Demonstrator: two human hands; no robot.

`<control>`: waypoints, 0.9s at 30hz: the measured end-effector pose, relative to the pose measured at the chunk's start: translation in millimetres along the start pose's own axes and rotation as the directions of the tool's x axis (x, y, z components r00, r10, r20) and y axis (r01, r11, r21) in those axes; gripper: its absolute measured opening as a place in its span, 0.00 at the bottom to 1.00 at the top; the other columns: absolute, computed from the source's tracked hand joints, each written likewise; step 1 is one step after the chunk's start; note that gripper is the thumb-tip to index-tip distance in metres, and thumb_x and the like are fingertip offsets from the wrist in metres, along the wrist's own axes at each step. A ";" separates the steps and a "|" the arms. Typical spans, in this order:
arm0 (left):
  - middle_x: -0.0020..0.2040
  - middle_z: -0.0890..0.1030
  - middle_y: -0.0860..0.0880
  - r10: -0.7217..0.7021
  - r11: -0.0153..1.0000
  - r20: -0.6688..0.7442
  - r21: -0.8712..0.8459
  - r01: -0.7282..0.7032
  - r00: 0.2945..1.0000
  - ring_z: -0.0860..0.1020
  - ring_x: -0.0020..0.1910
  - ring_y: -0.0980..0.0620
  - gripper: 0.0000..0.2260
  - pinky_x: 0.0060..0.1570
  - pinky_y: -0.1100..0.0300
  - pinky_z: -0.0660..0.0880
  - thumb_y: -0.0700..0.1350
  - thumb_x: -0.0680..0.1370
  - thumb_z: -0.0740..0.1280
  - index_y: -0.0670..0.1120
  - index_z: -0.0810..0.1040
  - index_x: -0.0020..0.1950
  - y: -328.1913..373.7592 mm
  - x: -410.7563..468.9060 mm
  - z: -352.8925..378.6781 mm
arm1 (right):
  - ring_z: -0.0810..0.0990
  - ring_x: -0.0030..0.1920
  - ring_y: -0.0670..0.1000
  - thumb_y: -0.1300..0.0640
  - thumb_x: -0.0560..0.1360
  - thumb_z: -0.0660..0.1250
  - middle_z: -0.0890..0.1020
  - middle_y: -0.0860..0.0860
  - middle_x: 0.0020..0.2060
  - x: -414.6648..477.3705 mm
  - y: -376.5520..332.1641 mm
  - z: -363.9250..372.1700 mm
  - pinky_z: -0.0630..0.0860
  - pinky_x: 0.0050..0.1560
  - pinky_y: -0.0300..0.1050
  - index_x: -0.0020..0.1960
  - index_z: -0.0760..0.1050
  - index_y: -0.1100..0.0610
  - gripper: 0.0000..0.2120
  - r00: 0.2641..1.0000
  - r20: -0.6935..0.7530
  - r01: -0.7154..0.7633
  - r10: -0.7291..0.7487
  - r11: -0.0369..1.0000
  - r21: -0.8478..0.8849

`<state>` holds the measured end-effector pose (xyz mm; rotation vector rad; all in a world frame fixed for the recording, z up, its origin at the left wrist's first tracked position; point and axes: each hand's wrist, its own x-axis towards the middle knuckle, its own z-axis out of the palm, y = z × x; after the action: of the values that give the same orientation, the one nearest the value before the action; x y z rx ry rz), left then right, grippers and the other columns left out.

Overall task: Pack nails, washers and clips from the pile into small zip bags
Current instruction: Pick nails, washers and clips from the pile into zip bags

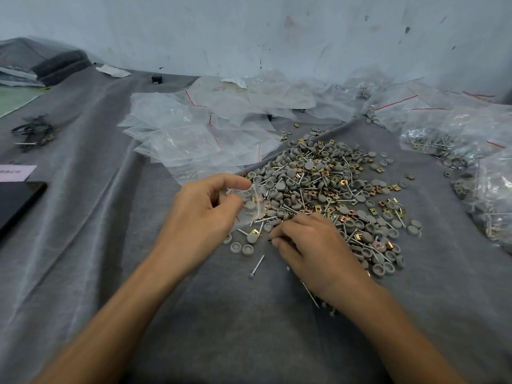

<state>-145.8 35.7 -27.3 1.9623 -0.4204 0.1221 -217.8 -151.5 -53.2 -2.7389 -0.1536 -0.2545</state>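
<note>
Filling was underway: the left hand [205,209] pinched the bag [249,206] open. The right hand [313,245] dug curled fingers [285,231] into the pile [332,184] beside it, their catch hidden. Next, pieces needed lifting into the bag's mouth.

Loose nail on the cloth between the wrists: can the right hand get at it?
Probably yes: the loose nail lies alone on bare cloth beside the right hand, nothing over it. Its fingers are curled at the pile edge, possibly holding parts.
</note>
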 end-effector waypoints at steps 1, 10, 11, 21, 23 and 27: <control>0.23 0.73 0.55 0.001 1.000 0.000 0.003 -0.001 1.000 0.76 0.29 0.53 0.11 0.33 0.54 0.74 0.41 0.78 0.67 0.57 0.84 0.49 0.4 0.0 0.3 | 0.72 0.54 0.47 0.50 0.81 0.64 0.81 0.42 0.52 0.3 1.5 -1.5 0.69 0.60 0.46 0.56 0.81 0.47 0.07 1.000 -0.018 -0.009 0.009 1.000 0.021; 0.23 0.72 0.56 0.016 1.000 0.032 0.026 -0.017 0.999 0.76 0.28 0.51 0.09 0.36 0.51 0.76 0.50 0.73 0.65 0.62 0.83 0.46 -0.2 -2.1 6.9 | 0.80 0.46 0.42 0.55 0.78 0.71 0.82 0.39 0.42 0.2 5.7 -16.1 0.76 0.48 0.39 0.51 0.83 0.49 0.04 0.971 -0.224 -0.006 0.083 0.946 0.326; 0.23 0.72 0.56 0.025 0.999 0.033 0.035 -0.026 0.999 0.75 0.28 0.53 0.09 0.36 0.52 0.74 0.50 0.73 0.65 0.62 0.83 0.46 -0.8 -2.7 8.3 | 0.80 0.46 0.42 0.56 0.78 0.72 0.82 0.39 0.41 -0.4 4.8 -16.2 0.75 0.46 0.35 0.51 0.83 0.49 0.04 0.964 -0.248 0.003 0.093 0.933 0.361; 0.24 0.72 0.55 0.016 0.999 0.018 0.045 -0.017 1.000 0.75 0.28 0.49 0.09 0.34 0.52 0.74 0.50 0.72 0.64 0.62 0.82 0.45 2.0 -2.1 8.3 | 0.85 0.52 0.42 0.61 0.80 0.69 0.87 0.43 0.48 2.5 -2.7 -8.7 0.81 0.53 0.39 0.57 0.80 0.49 0.10 0.968 -0.221 0.069 0.119 0.720 0.691; 0.24 0.72 0.54 0.006 0.999 -0.008 0.040 -0.005 1.000 0.78 0.32 0.43 0.10 0.37 0.47 0.76 0.49 0.71 0.64 0.60 0.83 0.46 2.7 -0.8 5.0 | 0.84 0.51 0.42 0.60 0.80 0.69 0.86 0.41 0.46 3.8 1.6 -7.9 0.80 0.50 0.38 0.55 0.80 0.49 0.08 0.959 -0.241 0.038 0.146 0.781 0.624; 0.24 0.73 0.53 0.001 1.000 -0.027 0.028 0.000 1.000 0.78 0.32 0.43 0.10 0.34 0.51 0.74 0.49 0.71 0.64 0.58 0.83 0.46 3.6 -0.7 3.3 | 0.74 0.56 0.46 0.57 0.81 0.66 0.81 0.44 0.53 4.5 3.7 1.5 0.73 0.59 0.45 0.60 0.81 0.50 0.09 0.989 -0.147 0.039 -0.013 0.984 0.173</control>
<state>-148.1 31.6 -25.8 1.9861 -0.4035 0.1552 -212.6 -154.0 -55.0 -2.5338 -0.1644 -0.4262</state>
